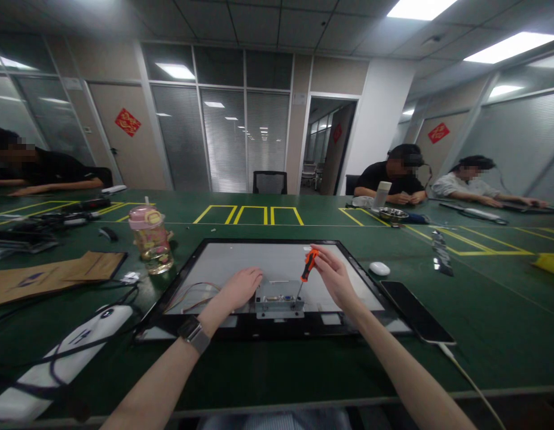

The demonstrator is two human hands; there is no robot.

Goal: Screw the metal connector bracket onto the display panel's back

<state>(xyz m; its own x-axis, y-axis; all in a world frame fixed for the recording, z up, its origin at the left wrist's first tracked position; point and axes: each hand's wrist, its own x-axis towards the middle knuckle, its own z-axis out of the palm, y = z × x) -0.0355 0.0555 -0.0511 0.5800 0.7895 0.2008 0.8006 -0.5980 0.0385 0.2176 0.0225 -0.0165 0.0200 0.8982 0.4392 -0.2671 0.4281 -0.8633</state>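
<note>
A flat monitor panel (241, 257) lies back-up on the green table, with a small metal connector bracket (279, 304) near its front edge. My right hand (333, 278) is closed round an orange-handled screwdriver (307, 270), whose tip touches the bracket's right end. My left hand (241, 288) rests on the panel just left of the bracket, fingers curled against it. Thin coloured wires (191, 295) run across the panel to the left of that hand.
A pink-lidded bottle (150, 239), brown paper bag (48, 276) and white device with black cables (75, 346) lie left. A white mouse (379, 269) and black phone (415, 310) lie right. Other people sit at the far left and far right.
</note>
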